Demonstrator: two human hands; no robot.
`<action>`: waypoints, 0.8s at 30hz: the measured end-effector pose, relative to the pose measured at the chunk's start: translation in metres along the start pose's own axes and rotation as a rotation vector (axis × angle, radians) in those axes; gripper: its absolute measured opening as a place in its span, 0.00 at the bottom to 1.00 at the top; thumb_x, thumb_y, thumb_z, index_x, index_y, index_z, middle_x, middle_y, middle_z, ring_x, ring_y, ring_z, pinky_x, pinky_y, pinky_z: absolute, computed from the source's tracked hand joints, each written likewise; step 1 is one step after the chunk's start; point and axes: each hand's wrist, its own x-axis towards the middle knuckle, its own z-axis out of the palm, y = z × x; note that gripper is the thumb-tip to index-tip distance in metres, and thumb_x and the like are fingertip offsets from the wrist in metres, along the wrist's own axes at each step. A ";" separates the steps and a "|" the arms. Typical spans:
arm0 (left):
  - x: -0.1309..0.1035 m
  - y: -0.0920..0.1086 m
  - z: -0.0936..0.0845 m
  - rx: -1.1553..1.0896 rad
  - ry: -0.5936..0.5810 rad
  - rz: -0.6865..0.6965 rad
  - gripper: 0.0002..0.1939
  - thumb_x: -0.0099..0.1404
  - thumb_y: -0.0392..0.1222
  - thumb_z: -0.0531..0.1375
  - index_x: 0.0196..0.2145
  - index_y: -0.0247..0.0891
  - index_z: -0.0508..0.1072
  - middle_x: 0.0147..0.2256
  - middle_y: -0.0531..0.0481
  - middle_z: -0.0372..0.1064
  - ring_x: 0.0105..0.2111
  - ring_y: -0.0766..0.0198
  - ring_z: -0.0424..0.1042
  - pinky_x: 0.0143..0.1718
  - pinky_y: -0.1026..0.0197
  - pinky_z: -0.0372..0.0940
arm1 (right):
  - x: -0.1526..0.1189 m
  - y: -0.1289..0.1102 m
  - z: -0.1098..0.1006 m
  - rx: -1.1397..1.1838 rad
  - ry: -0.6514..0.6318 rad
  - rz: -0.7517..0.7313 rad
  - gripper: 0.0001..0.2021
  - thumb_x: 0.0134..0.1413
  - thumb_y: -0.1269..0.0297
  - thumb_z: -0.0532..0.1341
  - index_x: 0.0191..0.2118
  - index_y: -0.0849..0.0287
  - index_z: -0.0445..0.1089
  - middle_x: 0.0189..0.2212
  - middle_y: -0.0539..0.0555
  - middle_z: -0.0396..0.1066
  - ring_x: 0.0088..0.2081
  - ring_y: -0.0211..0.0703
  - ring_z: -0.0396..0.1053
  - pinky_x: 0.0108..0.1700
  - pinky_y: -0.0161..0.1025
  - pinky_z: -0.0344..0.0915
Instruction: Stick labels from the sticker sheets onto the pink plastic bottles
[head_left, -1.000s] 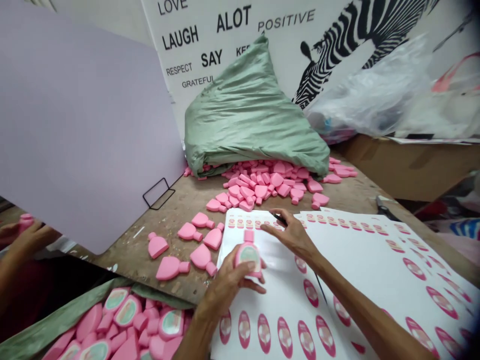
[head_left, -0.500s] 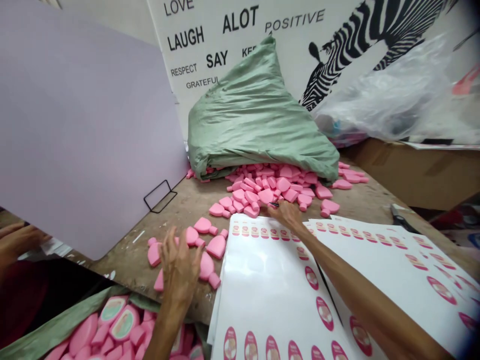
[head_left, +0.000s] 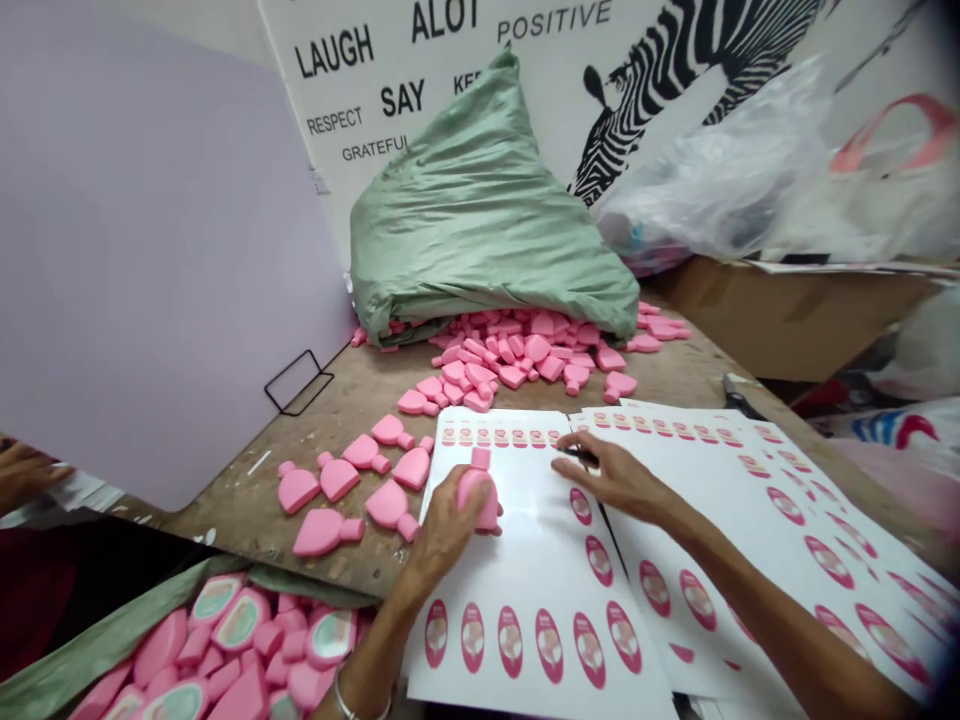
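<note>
Head view: so the left hand [head_left: 442, 520] is back mid-frame with a pink bottle [head_left: 478, 495]; half a second ago it was over the loose bottles [head_left: 328, 532] left of centre.
What that means: visible side looks plain, while the bottle held a second ago had a label, so I'd call this a fresh one.
Left grip: thumb and fingers wrapped round the bottle, neck pointing up-frame, above the sticker sheet [head_left: 510, 570].
Right grip: right hand [head_left: 581, 458] holds a slim black tool [head_left: 576, 454] near the sheet's upper right; can't tell if it's touching a sticker.
Edges: table [head_left: 247, 500] edge cuts diagonally across lower left, labelled bottles [head_left: 244, 620] just past it. Big pale board [head_left: 165, 260] walls off upper left.
Room: best gap is between the hands, over the sheet's plain white middle. Bottle pile [head_left: 536, 350] crowds things up-frame.
</note>
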 end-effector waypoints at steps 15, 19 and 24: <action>-0.023 -0.025 -0.001 -0.259 0.120 -0.211 0.21 0.58 0.58 0.58 0.36 0.35 0.67 0.30 0.46 0.73 0.27 0.59 0.76 0.33 0.58 0.71 | -0.078 0.044 0.025 -0.387 0.269 0.624 0.38 0.44 0.35 0.53 0.52 0.63 0.59 0.40 0.66 0.71 0.44 0.62 0.69 0.38 0.51 0.63; -0.026 -0.026 -0.001 -0.253 0.123 -0.183 0.20 0.58 0.57 0.59 0.36 0.36 0.67 0.29 0.48 0.73 0.30 0.57 0.77 0.35 0.58 0.71 | -0.075 0.044 0.020 -0.289 0.246 0.619 0.25 0.44 0.40 0.57 0.37 0.58 0.67 0.30 0.57 0.73 0.33 0.54 0.71 0.33 0.44 0.61; -0.026 -0.034 -0.001 -0.234 0.163 -0.215 0.21 0.58 0.58 0.59 0.38 0.36 0.68 0.31 0.47 0.74 0.32 0.56 0.77 0.36 0.58 0.71 | -0.075 0.048 0.012 0.037 0.360 0.402 0.18 0.45 0.46 0.59 0.23 0.58 0.67 0.20 0.49 0.69 0.24 0.42 0.66 0.26 0.36 0.57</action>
